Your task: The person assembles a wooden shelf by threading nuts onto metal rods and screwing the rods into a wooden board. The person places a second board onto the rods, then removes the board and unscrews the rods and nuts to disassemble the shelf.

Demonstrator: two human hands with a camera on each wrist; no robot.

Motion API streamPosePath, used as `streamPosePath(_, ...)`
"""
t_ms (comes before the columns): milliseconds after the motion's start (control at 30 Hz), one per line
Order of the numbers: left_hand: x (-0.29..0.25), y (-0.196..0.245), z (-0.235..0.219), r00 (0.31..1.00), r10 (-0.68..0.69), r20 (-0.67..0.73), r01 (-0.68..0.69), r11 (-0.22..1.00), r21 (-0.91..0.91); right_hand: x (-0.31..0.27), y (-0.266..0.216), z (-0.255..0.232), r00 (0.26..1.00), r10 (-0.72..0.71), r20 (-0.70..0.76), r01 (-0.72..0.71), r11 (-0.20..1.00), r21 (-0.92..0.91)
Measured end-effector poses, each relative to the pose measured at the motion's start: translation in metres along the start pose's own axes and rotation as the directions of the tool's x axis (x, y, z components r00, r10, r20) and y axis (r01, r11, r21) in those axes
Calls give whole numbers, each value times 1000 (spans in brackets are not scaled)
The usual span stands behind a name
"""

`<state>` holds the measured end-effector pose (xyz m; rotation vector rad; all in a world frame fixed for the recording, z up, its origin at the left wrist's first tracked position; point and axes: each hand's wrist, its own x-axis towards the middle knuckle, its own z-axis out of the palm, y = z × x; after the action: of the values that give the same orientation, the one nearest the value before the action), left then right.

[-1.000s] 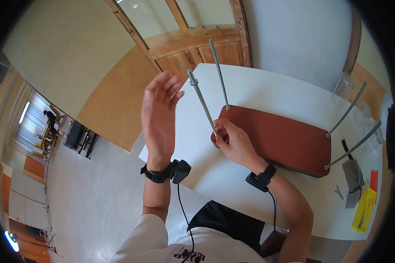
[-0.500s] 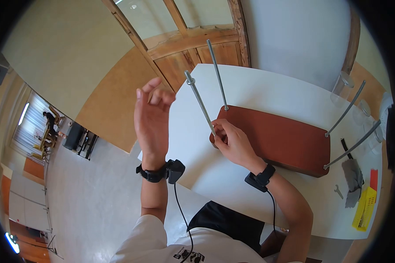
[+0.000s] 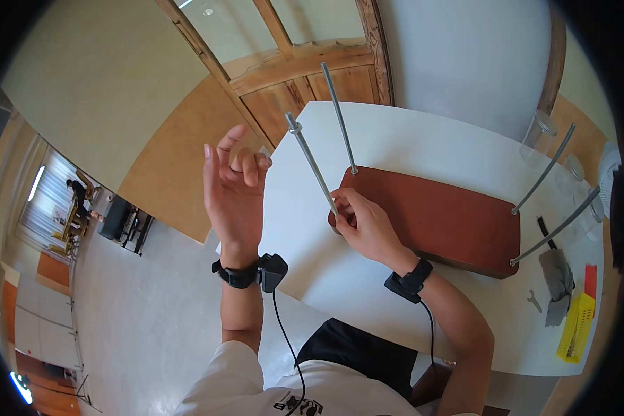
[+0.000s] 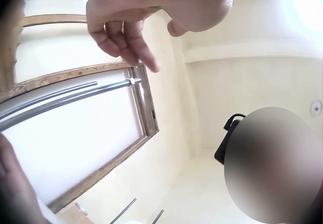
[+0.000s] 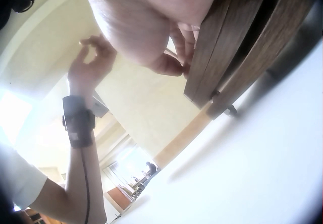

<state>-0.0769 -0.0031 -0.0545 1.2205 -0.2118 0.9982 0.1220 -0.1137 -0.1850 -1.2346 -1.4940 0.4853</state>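
Observation:
In the head view, a reddish-brown wooden board (image 3: pixel 437 215) lies on the white table with a tall metal rod standing at each corner. My right hand (image 3: pixel 371 225) pinches the foot of the near-left rod (image 3: pixel 313 164), right at the board's corner. A nut (image 3: pixel 295 128) sits close to that rod's upper end. Left of the rod top, my left hand (image 3: pixel 232 197) is raised, palm toward me, fingers loosely bent and holding nothing. From the right wrist, the fingers (image 5: pixel 166 65) meet the top edge of layered wooden boards (image 5: pixel 222 47).
On the right of the white table (image 3: pixel 395 312) lie a small wrench (image 3: pixel 534 301), a grey cloth (image 3: pixel 556 281) and a yellow basket (image 3: pixel 576 329). Clear jars (image 3: pixel 538 135) stand along the back right edge. A far rod (image 3: pixel 339 118) rises behind the near one.
My left hand has drawn left, away from the rod top, and its fingers have turned and bent. The right hand stays at the rod's foot.

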Motion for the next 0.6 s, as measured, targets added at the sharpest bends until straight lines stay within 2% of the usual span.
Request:
streamPosePath(33, 3, -1, 11, 1000, 2, -2, -2, 1000, 1, 0, 0, 1, 1000, -10, -5, 10, 1000, 3)
streamPosePath(100, 11, -7, 37, 948, 36, -315, 35, 976, 216, 1, -6, 0, 1000, 15, 1, -15, 1000, 3)
streamPosePath(133, 15, -11, 50, 948, 39, -317, 33, 976, 217, 2, -8, -1, 999, 42, 3, -42, 999, 2)
streamPosePath(167, 20, -14, 62, 952, -12, -307, 86, 970, 228, 2, -8, 0, 999, 41, 5, -41, 999, 2)
streamPosePath(233, 21, -14, 65, 953, -62, -296, 136, 962, 238, 2, -9, -1, 998, 56, 7, -56, 998, 3)
streamPosePath(300, 16, -14, 58, 989, -108, -104, 131, 960, 247, 2, -7, 0, 999, 41, 2, -41, 999, 1)
streamPosePath(333, 14, -13, 57, 988, -111, -103, 134, 960, 245, 2, -6, 0, 1000, 27, -2, -27, 1000, 3)
streamPosePath(400, 11, -10, 56, 964, 5, -267, 72, 959, 276, 2, -9, -1, 999, 40, 2, -40, 999, -3)
streamPosePath(433, 8, -7, 39, 964, 2, -267, 74, 958, 276, 2, -10, -2, 999, 47, 7, -47, 999, -13)
streamPosePath(467, 2, -5, 9, 991, 0, -133, 15, 993, 116, 1, -8, -2, 999, 48, 5, -48, 999, -14)
streamPosePath(500, 5, -1, 4, 1000, 22, 2, -22, 998, -55, 1, -6, -1, 999, 35, 2, -35, 999, -6)
streamPosePath(567, 1, -4, 3, 998, 35, -57, -36, 999, -13, 1, -6, -1, 1000, 19, 4, -19, 1000, 2)
streamPosePath(600, 5, -6, 20, 980, 38, -196, -19, 995, 101, 2, -7, -1, 1000, 28, 2, -28, 1000, -8)
